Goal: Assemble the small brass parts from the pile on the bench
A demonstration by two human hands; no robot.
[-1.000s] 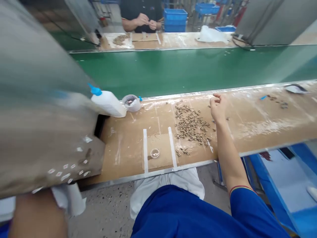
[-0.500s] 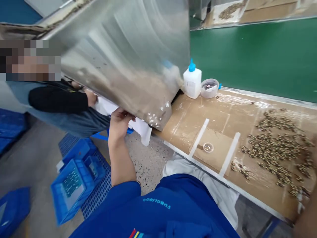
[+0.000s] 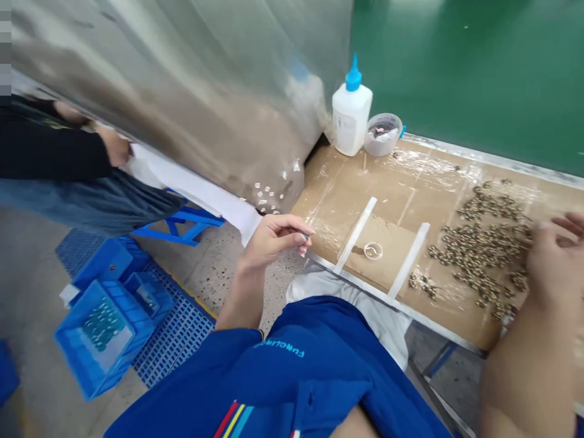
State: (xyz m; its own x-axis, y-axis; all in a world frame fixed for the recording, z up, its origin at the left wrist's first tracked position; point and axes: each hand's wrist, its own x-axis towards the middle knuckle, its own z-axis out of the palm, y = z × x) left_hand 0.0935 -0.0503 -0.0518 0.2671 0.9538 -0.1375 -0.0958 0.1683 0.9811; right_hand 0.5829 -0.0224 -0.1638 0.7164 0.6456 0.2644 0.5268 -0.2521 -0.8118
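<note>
The left hand point(image 3: 274, 243) sits just off the bench edge, its fingertips point(image 3: 297, 237) pinched closed — anything held is too small to tell — while the right hand point(image 3: 554, 261), fingers half-open, touches the heap of small brass-coloured parts point(image 3: 483, 255) on the cardboard-topped bench point(image 3: 347, 182).

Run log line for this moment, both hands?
left hand: raised beside bench | right hand: open, at small metal parts

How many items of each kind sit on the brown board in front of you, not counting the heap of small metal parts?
White squeeze bottle with blue nozzle: 1
Clear plastic tub: 1
Small round clear dish: 1
White strips: 2
Total: 5
</note>
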